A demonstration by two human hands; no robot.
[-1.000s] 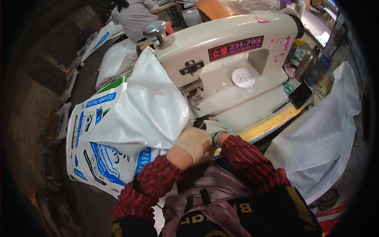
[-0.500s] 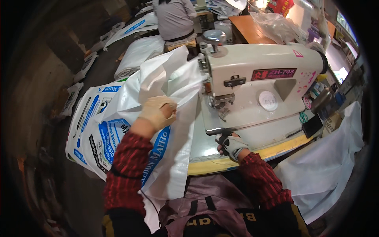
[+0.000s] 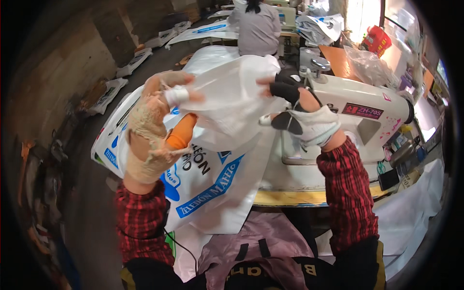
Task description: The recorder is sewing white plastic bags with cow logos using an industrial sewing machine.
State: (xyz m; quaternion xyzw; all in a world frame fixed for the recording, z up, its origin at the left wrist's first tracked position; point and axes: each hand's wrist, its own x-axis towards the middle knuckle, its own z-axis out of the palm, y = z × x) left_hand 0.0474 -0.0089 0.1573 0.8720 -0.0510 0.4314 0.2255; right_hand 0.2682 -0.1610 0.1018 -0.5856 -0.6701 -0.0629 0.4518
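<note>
A large white plastic woven bag point(image 3: 227, 92) with blue and black print drapes over the table's left side, its upper part puffed up and creased. My left hand point(image 3: 147, 130), in a worn beige glove with an orange thumb cover and a white-wrapped finger, is raised at the bag's left side, open, its fingertips blurred. Across from it my right hand point(image 3: 309, 118), in a white glove with black finger covers, is open over the bag's right edge. Whether the fingertips touch the plastic I cannot tell. Behind my right hand stands a cream sewing machine point(image 3: 386, 118), partly hidden by it.
The table's yellow front edge point(image 3: 290, 198) runs before me. White sheeting point(image 3: 411, 203) hangs at the right, near green-handled scissors point(image 3: 381, 167) and a dark phone-like object point(image 3: 388, 179). A person in grey point(image 3: 258, 31) sits ahead, facing away. More white bags point(image 3: 208, 57) lie behind mine.
My right hand has risen from the table's front edge to the bag's right side. My left hand has moved left and opened. The view has shifted, and the bag's upper part is spread differently.
</note>
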